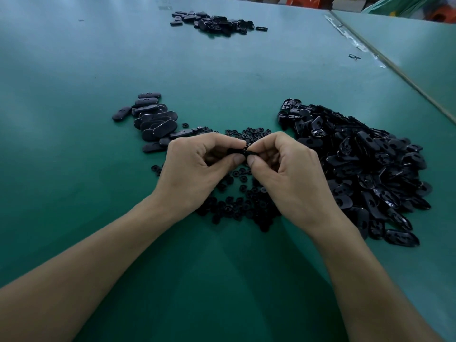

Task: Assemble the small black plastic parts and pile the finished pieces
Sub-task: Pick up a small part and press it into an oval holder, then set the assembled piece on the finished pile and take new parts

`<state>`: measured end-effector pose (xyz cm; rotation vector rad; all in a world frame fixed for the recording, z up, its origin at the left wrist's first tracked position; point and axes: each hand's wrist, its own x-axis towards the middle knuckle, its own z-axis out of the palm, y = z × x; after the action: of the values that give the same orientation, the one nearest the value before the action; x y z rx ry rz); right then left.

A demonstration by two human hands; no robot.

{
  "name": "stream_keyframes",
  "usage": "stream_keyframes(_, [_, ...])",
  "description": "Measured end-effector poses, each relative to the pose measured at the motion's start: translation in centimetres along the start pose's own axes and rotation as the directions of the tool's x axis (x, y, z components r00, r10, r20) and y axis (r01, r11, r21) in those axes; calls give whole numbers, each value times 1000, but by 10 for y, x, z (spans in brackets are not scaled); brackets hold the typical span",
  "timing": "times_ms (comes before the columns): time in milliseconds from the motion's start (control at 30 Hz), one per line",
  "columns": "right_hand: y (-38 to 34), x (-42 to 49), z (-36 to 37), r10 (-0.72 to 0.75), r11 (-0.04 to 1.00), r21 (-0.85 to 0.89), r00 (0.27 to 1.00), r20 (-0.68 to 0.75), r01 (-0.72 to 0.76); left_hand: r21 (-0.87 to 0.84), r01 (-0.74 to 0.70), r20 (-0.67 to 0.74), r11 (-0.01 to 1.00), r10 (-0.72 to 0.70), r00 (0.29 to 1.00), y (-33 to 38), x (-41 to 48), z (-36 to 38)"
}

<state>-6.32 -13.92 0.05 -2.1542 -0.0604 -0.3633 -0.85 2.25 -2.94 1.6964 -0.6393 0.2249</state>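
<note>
Centrally, above the green table, the left hand and right hand pinch one oval shell between curled fingers and thumbs; small rings lie scattered beneath; finished ovals pile at left; loose shells heap at right.

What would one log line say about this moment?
hands: left hand and right hand pinch one black piece | around: small rings below, oval shells right, closed ovals left

Green table; taped seam at right; orange stool beyond.
</note>
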Motion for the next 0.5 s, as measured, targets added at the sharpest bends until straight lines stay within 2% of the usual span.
stream_keyframes(300, [-3, 0, -4, -26, 1000, -6, 1000, -6, 26, 81, -17, -52, 997, 21, 998, 4, -2, 0])
stream_keyframes(400, [0, 2, -10, -41, 985, -170, 995, -86, 26, 110, -27, -88, 994, 37, 995, 5, -2, 1])
stream_keyframes(500, [10, 4, -21, 34, 895, -434, 986, -162, -102, 80, -16, -183, 997, 30, 983, 6, 1, -2])
